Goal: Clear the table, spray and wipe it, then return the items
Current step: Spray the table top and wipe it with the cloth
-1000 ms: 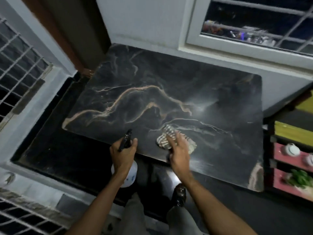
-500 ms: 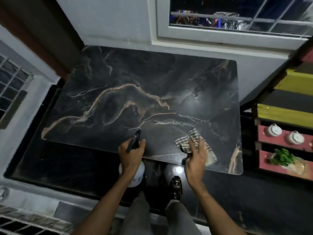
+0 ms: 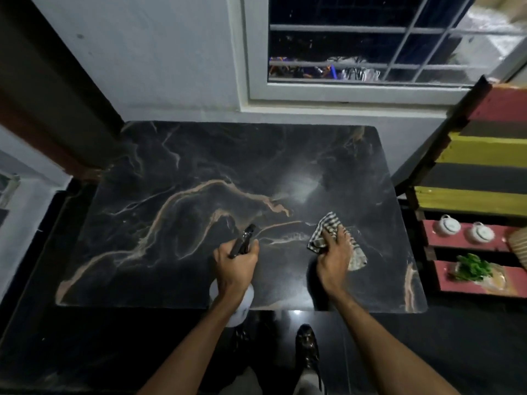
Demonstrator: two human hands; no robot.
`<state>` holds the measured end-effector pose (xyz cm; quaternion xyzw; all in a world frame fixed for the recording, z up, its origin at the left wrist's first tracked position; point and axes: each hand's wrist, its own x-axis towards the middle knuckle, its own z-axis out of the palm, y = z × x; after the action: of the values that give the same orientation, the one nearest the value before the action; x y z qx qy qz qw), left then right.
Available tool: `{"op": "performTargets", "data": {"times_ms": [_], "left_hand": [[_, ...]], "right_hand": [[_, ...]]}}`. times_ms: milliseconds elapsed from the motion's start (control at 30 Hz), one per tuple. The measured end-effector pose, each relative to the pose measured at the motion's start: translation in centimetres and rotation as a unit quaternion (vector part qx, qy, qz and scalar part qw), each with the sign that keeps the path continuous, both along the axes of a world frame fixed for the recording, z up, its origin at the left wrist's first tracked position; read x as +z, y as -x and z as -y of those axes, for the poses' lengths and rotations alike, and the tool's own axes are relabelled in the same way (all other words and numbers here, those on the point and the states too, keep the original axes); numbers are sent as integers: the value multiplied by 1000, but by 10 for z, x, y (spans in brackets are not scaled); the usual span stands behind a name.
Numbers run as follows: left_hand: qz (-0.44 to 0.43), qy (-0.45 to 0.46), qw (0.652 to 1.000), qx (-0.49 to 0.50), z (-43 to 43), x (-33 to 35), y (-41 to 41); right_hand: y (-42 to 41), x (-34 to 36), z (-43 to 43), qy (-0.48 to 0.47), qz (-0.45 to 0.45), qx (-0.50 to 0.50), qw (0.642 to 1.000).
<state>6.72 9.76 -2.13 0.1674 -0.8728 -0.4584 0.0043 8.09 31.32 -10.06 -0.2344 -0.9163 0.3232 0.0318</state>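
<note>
One table (image 3: 199, 166). One bottle (image 3: 243, 244) and one cloth (image 3: 328, 226). Two hands: a left hand (image 3: 236, 265) and a right hand (image 3: 333, 260). One rack (image 3: 484, 155) with two white pots (image 3: 447, 226) (image 3: 481, 232) and one bunch of greens (image 3: 472, 270). One window (image 3: 370, 52).

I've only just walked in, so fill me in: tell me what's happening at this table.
A person is cleaning the dark marble table. The left grip holds a spray bottle, nozzle aimed across the top, with a pale haze ahead of it. The right grip holds a checked cloth down on the table's right front part. Two white cups and some greens sit on the shelf alongside.
</note>
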Motion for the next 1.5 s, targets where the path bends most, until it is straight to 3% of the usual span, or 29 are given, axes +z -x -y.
{"op": "performTargets", "data": {"times_ms": [67, 133, 267, 300, 400, 433, 567, 600, 700, 733, 833, 900, 967, 1033, 1100, 1233, 1300, 1400, 1500], "left_hand": [[6, -6, 1000, 7, 12, 3, 16], [3, -6, 1000, 16, 26, 3, 32], [-39, 8, 999, 18, 53, 6, 57], [-47, 13, 999, 16, 57, 7, 60], [-47, 5, 999, 21, 78, 2, 78], [-48, 3, 999, 24, 83, 1, 84], [-83, 17, 996, 15, 86, 5, 98], [-91, 21, 996, 5, 85, 4, 100], [-112, 41, 993, -21, 83, 0, 106], [-118, 51, 991, -25, 81, -1, 107], [-110, 59, 991, -39, 59, -2, 109], [-95, 45, 994, -42, 38, -4, 108], [-91, 26, 995, -37, 19, -6, 108], [-109, 16, 993, -39, -1, -8, 108], [-109, 12, 993, -47, -25, -4, 106], [-112, 9, 992, -59, -64, -1, 99], [-105, -2, 992, -67, -76, -4, 91], [-99, -2, 993, -57, -94, -1, 70], [-81, 7, 995, -59, -111, 5, 39]], "right_hand": [[24, 4, 18, 8, 16, -22, 1000], [44, 7, 52, 20, 10, 28, 999], [77, -1, 99, 3, -43, 323, 946], [92, 1, 92, 0, -45, 319, 947], [140, 7, 93, 8, -11, 154, 988], [147, 9, 112, 5, -5, 166, 986], [145, -1, 161, -19, -14, 448, 894], [155, 1, 155, -21, -21, 443, 896], [195, 11, 119, -4, -23, 252, 967], [200, 15, 112, -10, -14, 225, 974], [178, 15, 83, -25, -14, 351, 936], [164, 17, 40, -8, -45, 351, 935], [171, 18, -13, 10, -56, 208, 977], [177, 18, -54, 2, -27, 89, 996], [166, 13, -57, -10, -13, 99, 995], [116, -2, -44, 5, -57, 315, 947], [111, -2, -81, 8, -70, 270, 960], [98, 2, -146, 16, -28, 72, 997], [49, 4, -134, 7, 4, 152, 988]]}}
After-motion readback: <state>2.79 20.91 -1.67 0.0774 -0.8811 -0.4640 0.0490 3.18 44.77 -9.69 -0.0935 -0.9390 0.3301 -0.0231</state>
